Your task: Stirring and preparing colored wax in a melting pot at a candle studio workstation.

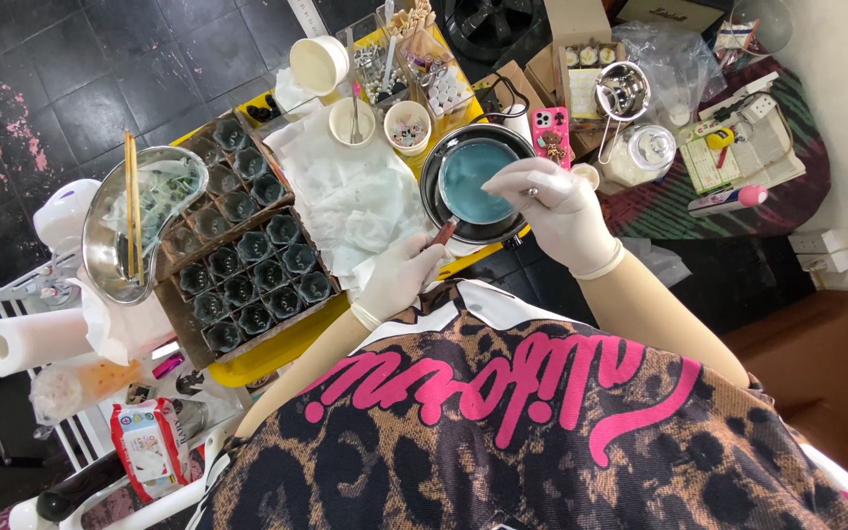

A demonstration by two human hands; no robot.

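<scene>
A small pan of teal-blue liquid (471,182) sits inside a wider black pot (436,201) at the edge of a yellow table (277,344). My left hand (399,277), in a white glove, grips the pan's reddish-brown handle (445,233). My right hand (552,208), also gloved, hovers over the pan's right rim with curled fingers. It seems to pinch a small metal utensil (532,192), which is mostly hidden.
Cardboard trays of several small dark glass jars (247,260) lie left of the pot. A steel kidney bowl with chopsticks (134,221) overlaps them. Crumpled white paper (345,191), two white cups (407,126), a pink phone (550,132), a lidded glass jar (650,147) and a paper roll (22,339) surround them.
</scene>
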